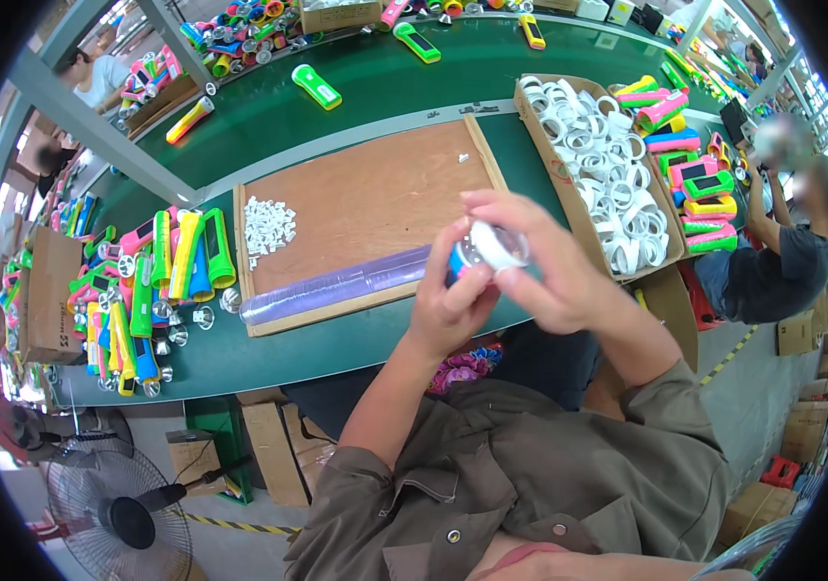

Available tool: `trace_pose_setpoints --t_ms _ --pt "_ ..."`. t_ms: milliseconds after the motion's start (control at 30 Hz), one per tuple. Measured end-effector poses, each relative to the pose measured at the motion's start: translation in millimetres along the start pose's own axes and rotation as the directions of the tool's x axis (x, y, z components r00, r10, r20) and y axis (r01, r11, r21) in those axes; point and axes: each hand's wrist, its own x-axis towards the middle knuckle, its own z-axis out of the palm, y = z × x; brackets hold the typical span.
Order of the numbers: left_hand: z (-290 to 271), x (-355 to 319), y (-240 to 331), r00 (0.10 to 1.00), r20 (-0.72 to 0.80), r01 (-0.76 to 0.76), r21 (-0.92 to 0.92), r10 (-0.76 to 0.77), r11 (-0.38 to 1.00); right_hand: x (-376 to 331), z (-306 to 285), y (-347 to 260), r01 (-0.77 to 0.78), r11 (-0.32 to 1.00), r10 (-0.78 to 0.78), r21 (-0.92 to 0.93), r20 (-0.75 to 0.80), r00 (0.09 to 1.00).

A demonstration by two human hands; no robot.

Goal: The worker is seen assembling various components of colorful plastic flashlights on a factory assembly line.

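Note:
Above the near edge of the wooden tray (pixel 366 174), my two hands meet around a flashlight. My left hand (pixel 448 305) is closed around its blue body (pixel 459 259), most of which the fingers hide. The fingers of my right hand (pixel 554 276) pinch a white ring (pixel 497 248) at the flashlight's head, where something clear and shiny shows. In the tray, small white plastic parts (pixel 269 228) lie heaped at the left, and a purple film-wrapped roll (pixel 337 283) rests along the near side.
A cardboard box of white rings (pixel 569 107) stands at the right, beside piled colourful flashlights (pixel 705 184). More flashlights and loose reflectors (pixel 182 257) lie at the left. Beyond runs a green conveyor (pixel 366 73) carrying flashlights. A fan (pixel 128 523) stands lower left; a co-worker (pixel 772 232) sits at the right.

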Motion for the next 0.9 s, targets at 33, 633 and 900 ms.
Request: trace_pose_setpoints --t_ms 33,633,900 --pt "1 2 1 1.0 0.006 -0.003 0.024 0.003 1.0 1 12 4 0.057 0.997 -0.058 -0.059 -0.022 0.998" --pt "-16 33 32 0.711 0.197 0.7 -0.1 -0.675 0.707 22 12 4 0.122 0.948 -0.136 -0.295 -0.03 0.99" --pt "-31 52 60 0.495 0.727 0.704 -0.657 -0.476 -0.271 25 7 16 0.097 0.843 -0.089 0.53 -0.041 0.995"
